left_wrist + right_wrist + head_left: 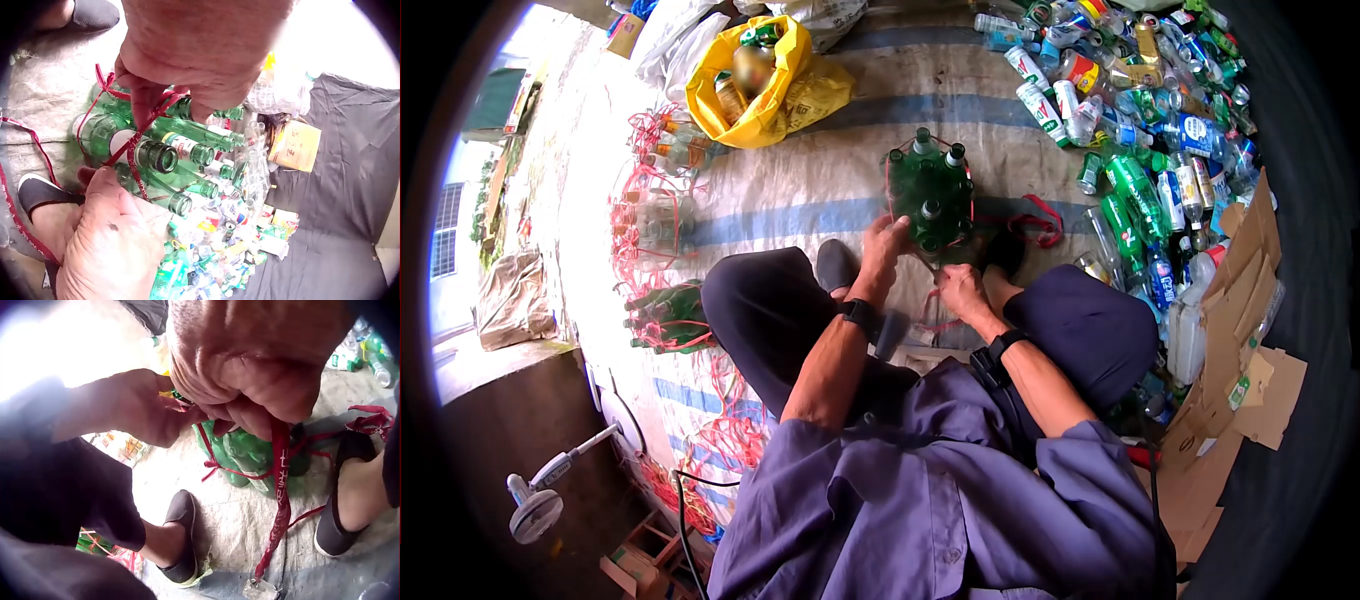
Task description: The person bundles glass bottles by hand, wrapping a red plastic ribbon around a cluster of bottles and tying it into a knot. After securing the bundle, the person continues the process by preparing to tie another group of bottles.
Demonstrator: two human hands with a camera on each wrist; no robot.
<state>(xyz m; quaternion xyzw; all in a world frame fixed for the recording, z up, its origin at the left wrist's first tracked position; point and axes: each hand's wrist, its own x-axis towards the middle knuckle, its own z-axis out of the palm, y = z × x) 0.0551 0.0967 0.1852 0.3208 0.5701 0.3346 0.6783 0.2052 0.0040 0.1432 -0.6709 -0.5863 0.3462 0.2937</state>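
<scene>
A bundle of green glass bottles stands on the sheet between the person's feet, wound with red ribbon. At its near edge, the left hand pinches the ribbon by the bottle necks, as the left wrist view shows with that hand above the bottles. The right hand grips another part of the ribbon close by; its thumb and fingers are bent round it. From the right hand a printed length of ribbon hangs down in the right wrist view. Fingers partly hide the crossing of the ribbon.
Loose cans and plastic bottles are heaped at the right beside cardboard. A yellow bag stands at the upper left. Tied bottle bundles line the left side. A white fan is at the lower left.
</scene>
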